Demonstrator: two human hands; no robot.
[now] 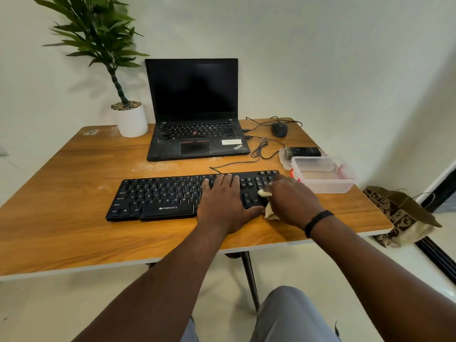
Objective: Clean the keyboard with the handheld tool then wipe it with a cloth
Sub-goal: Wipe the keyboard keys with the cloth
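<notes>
Forearms reach to the keyboard (172, 196) at the table's (74, 169) near edge, where I note my left hand (222, 201) flat, fingers straight, and right hand (288, 201) clutching the cloth (270, 213) on its right end: wiping underway, brush (301, 152) set aside, tool step judged done.

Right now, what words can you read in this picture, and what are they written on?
"ZEBRONICS": on the front edge of the black keyboard, below the space bar.
"ThinkPad": on the laptop, at the palm rest's right corner.
Letters such as Q, W, E, R, T, Y, plus "Alt" and "Ctrl": on the keyboard's keys.
White sticker on the laptop's palm rest: too blurred to read.
Laptop keys: too small to read.
Patterned bag: only shapes, no clear words.
</notes>
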